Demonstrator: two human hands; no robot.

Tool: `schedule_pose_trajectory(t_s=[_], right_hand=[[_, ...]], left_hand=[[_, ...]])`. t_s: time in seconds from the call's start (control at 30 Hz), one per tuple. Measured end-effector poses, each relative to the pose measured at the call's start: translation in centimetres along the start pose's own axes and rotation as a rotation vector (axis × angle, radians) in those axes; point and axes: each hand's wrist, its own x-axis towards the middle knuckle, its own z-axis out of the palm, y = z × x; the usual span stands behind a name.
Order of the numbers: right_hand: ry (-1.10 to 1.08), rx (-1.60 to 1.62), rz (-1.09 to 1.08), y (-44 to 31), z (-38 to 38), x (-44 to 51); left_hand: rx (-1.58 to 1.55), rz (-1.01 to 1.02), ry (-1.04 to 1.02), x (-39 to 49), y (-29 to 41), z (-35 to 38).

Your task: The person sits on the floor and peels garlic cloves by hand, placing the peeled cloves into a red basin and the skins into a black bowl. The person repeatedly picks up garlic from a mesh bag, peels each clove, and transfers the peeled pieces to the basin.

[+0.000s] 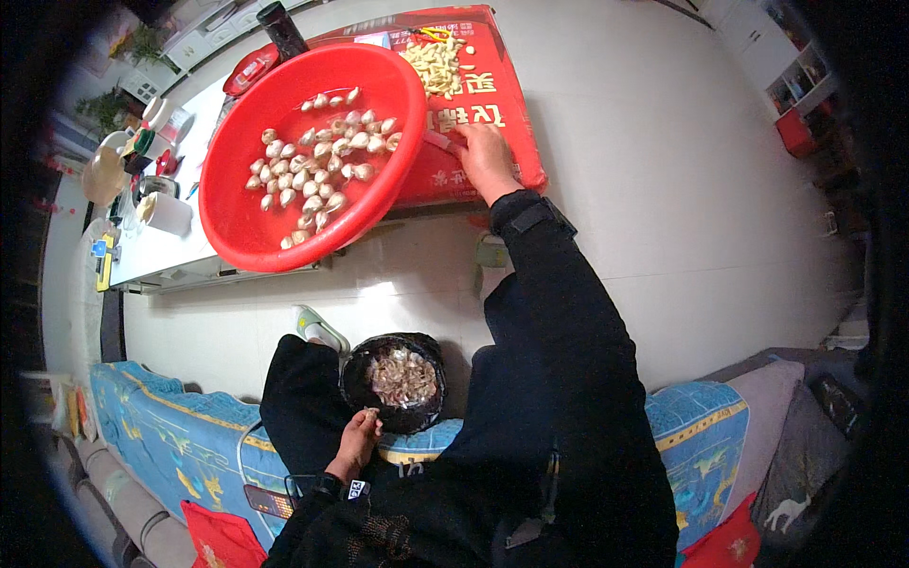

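Note:
My right hand [486, 160] is stretched out over the red cardboard box [518, 135], its fingers closed around the handle of a knife or similar small tool [442, 140] beside the basin rim. The big red plastic basin [234, 213] holds many unpeeled garlic cloves [323, 149]. A pile of peeled garlic cloves [439, 67] lies on the box beyond my hand. My left hand [358, 439] is low, near my lap, pinching a small garlic clove [371, 413] at the edge of a bin lined with a black bag [358, 408]. Garlic skins [403, 376] fill the bin.
A white table [202, 234] at the left bears a white container [169, 214], jars and lids. A dark bottle [281, 30] and a red dish [252, 69] stand behind the basin. A phone [270, 501] lies on the sofa's blue cover [192, 433] by my left forearm.

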Motion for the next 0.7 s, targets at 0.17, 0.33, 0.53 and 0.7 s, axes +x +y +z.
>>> schedule_pose_trajectory(t_s=[0.17,0.33,0.53,0.7], right_hand=[[-0.002,0.146,0.035,1.7,2.0,3.3],[-0.11,-0.097,0.104,1.6,5.8,6.3],[-0.025,-0.087,0.092,1.3,6.6,6.0],[0.109,0.043,0.191,2.2,2.0,2.8]], left_hand=[[0.04,-0.034,0.025,0.6,0.3,0.0],[-0.005,-0.054,0.046,1.1,0.1,-0.2],[-0.026,-0.028,0.032,1.0,0.1,-0.1],[0.002,-0.033,0.004,1.2,0.3,0.0]])
